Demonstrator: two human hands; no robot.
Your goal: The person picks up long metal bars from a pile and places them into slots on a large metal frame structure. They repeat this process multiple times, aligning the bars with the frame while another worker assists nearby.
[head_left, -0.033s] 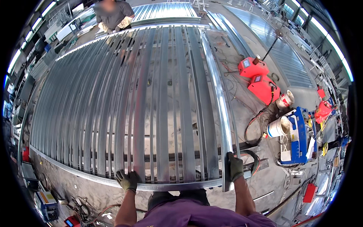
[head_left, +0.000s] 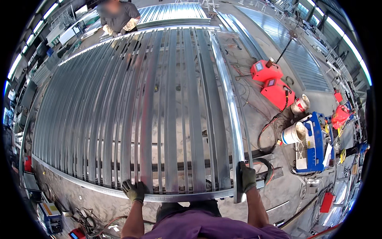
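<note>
A large frame of grey metal slats lies in front of me, with a long metal rail (head_left: 181,197) along its near edge. My left hand (head_left: 134,192), in a dark glove, rests over this rail with its fingers spread against the slat ends. At the frame's right side runs a bright metal channel (head_left: 234,123), reaching from near to far. My right hand (head_left: 248,177), gloved too, grips the channel's near end from its right side. The undersides of both hands are hidden. Several slats (head_left: 171,119) stand between my hands, with gaps showing the floor.
Another person (head_left: 118,18) in gloves stands at the far left edge. To the right are red machines (head_left: 277,93), a white bucket (head_left: 293,133), a blue machine (head_left: 315,147) and a looped cable (head_left: 260,137). Cables (head_left: 89,221) tangle on the floor at lower left. Another slatted panel (head_left: 294,51) lies far right.
</note>
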